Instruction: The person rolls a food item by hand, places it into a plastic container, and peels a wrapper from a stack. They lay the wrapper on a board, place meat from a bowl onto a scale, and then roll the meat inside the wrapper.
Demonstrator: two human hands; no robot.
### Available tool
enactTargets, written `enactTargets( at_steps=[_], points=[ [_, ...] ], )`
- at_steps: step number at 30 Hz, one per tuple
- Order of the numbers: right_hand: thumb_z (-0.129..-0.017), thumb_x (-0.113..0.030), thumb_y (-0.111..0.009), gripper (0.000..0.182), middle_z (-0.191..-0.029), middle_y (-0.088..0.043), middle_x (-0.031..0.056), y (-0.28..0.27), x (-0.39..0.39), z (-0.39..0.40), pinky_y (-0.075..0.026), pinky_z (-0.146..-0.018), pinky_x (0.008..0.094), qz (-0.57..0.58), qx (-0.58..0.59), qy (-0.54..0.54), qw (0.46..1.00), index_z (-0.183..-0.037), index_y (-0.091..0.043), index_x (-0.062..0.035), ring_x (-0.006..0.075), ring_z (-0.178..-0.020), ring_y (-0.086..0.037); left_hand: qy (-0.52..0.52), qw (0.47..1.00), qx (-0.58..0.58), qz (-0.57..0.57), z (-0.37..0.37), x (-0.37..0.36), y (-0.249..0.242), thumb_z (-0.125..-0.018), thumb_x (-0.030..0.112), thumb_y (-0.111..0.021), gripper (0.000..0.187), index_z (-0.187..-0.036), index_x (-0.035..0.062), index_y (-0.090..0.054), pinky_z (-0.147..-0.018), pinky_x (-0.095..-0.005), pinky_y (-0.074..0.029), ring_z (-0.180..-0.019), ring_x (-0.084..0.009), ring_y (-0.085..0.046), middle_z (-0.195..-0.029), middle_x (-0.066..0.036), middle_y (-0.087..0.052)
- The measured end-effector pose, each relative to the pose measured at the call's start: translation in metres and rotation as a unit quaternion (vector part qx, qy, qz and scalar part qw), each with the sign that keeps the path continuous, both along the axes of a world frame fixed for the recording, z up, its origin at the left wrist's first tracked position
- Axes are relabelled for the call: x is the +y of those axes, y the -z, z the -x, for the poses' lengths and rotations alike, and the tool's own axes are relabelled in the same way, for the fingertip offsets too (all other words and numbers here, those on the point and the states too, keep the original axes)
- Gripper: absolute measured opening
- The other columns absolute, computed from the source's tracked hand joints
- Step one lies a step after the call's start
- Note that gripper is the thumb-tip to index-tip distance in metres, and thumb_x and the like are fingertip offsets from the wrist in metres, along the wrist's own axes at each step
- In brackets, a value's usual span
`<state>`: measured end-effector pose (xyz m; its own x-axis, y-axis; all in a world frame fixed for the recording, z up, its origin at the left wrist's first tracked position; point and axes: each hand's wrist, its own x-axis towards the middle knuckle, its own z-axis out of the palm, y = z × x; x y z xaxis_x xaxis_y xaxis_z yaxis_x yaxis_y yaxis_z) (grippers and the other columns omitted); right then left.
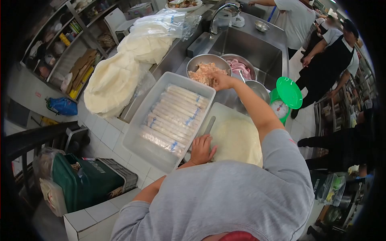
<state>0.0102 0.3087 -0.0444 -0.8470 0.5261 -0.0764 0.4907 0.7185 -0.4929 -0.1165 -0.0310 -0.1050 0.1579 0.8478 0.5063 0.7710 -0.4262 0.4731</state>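
My right hand (pixel 222 81) reaches into a metal bowl (pixel 209 57) of pinkish minced meat filling (pixel 204 72); its fingers curl into the filling and are partly hidden. My left hand (pixel 202 150) lies with fingers spread at the left edge of a white cutting board (pixel 220 109). On the board is a round, pale wrapper sheet (pixel 237 138). A knife (pixel 210 125) lies just beyond my left fingers. Left of the board, a translucent plastic tub (pixel 134 130) holds several long rolls (pixel 173 116) in clear plastic with blue marks.
Pale round wrapper sheets (pixel 114 82) with plastic lie at the left. Beyond the filling are a bowl of raw meat (pixel 238 66), the sink (pixel 257 50) and faucet (pixel 212 24). A green scale (pixel 280 106) stands at right. Co-workers (pixel 327 60) stand at the far right.
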Motion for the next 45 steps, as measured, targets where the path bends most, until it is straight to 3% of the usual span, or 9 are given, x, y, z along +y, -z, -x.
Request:
enactTargets(
  at_steps=[9,12,18,27,33,36,39,43,45],
  points=[
    [-0.055,-0.035,-0.082,0.101,-0.136,-0.039,0.023,0.001,0.024,-0.01,-0.027,-0.108,0.0405,-0.024,-0.035,0.049,0.998,-0.138,-0.033,-0.0047,0.0361,-0.128,-0.035,-0.003,1.0,-0.012,0.008,0.0,0.001,-0.001,-0.08,0.023,-0.064,0.038,-0.108,0.0002,-0.053,-0.084,-0.042,-0.037,-0.098,-0.0329,-0.049,-0.113,-0.017,-0.051],
    [-0.055,-0.035,-0.081,0.102,-0.136,-0.04,0.0241,-0.029,0.012,0.008,-0.029,-0.108,0.0384,-0.012,-0.096,0.037,0.995,-0.138,-0.032,-0.0021,0.0349,-0.128,-0.037,-0.006,1.0,-0.015,-0.006,0.001,0.001,0.001,-0.08,0.023,-0.064,0.037,-0.107,0.0005,-0.053,-0.083,-0.0414,-0.038,-0.097,-0.0325,-0.049,-0.112,-0.017,-0.052],
    [-0.055,-0.038,-0.079,0.089,-0.129,-0.049,0.023,-0.008,0.023,0.058,-0.039,-0.099,0.0367,-0.009,-0.257,0.058,0.965,-0.128,-0.046,0.002,0.0353,-0.118,-0.049,-0.006,1.0,-0.015,0.006,0.0,0.0,-0.001,-0.08,0.023,-0.065,0.036,-0.106,0.0008,-0.053,-0.083,-0.0414,-0.038,-0.097,-0.0324,-0.049,-0.113,-0.017,-0.051],
    [-0.049,-0.024,-0.075,0.079,-0.118,-0.059,0.0188,0.008,0.031,0.045,-0.042,-0.095,0.036,0.054,-0.171,0.065,0.982,-0.125,-0.055,-0.0098,0.0321,-0.112,-0.055,0.001,0.999,-0.033,0.006,0.0,-0.001,0.0,-0.08,0.021,-0.065,0.037,-0.108,0.0002,-0.052,-0.085,-0.0424,-0.036,-0.1,-0.0334,-0.048,-0.113,-0.017,-0.05],
    [-0.053,-0.032,-0.079,0.069,-0.109,-0.063,0.0195,-0.019,0.018,0.037,-0.045,-0.089,0.0384,-0.026,-0.146,0.103,0.984,-0.114,-0.061,-0.0058,0.0326,-0.103,-0.059,0.002,1.0,-0.021,-0.007,0.0,-0.001,0.003,-0.08,0.021,-0.066,0.037,-0.108,0.0013,-0.053,-0.085,-0.0424,-0.036,-0.099,-0.0333,-0.049,-0.112,-0.016,-0.051],
    [-0.06,-0.034,-0.081,0.067,-0.105,-0.064,0.0151,-0.038,0.02,0.024,-0.047,-0.084,0.0358,-0.002,-0.125,0.166,0.978,-0.117,-0.059,-0.0062,0.0262,-0.098,-0.061,-0.001,1.0,-0.011,-0.009,-0.001,-0.001,0.003,-0.079,0.022,-0.066,0.037,-0.107,0.0016,-0.053,-0.085,-0.0424,-0.036,-0.099,-0.0332,-0.049,-0.112,-0.016,-0.052],
    [-0.07,-0.027,-0.077,0.047,-0.097,-0.065,0.0056,-0.048,0.025,-0.008,-0.049,-0.074,0.0296,0.322,0.229,0.17,0.903,-0.109,-0.06,-0.0069,0.016,-0.087,-0.062,0.001,1.0,-0.005,-0.006,-0.001,-0.001,0.003,-0.079,0.023,-0.065,0.035,-0.105,0.001,-0.054,-0.084,-0.0422,-0.037,-0.099,-0.0327,-0.049,-0.112,-0.016,-0.052],
    [-0.079,-0.019,-0.071,0.03,-0.088,-0.062,-0.0005,-0.108,0.012,-0.082,-0.047,-0.066,0.0253,0.273,0.244,0.227,0.902,-0.104,-0.06,-0.0076,0.0095,-0.076,-0.058,0.003,1.0,-0.004,-0.006,-0.002,-0.001,0.001,-0.08,0.024,-0.064,0.035,-0.104,0.0005,-0.054,-0.085,-0.0424,-0.036,-0.099,-0.0327,-0.049,-0.113,-0.016,-0.053],
    [-0.077,-0.024,-0.071,0.032,-0.086,-0.062,0.0016,-0.133,-0.002,-0.144,-0.047,-0.064,0.0267,0.12,0.154,0.312,0.93,-0.101,-0.06,-0.0057,0.0101,-0.075,-0.057,0.004,1.0,-0.001,-0.006,-0.003,-0.001,0.002,-0.08,0.023,-0.064,0.035,-0.104,0.0006,-0.054,-0.085,-0.0427,-0.036,-0.1,-0.0327,-0.049,-0.112,-0.017,-0.053]
  ],
)
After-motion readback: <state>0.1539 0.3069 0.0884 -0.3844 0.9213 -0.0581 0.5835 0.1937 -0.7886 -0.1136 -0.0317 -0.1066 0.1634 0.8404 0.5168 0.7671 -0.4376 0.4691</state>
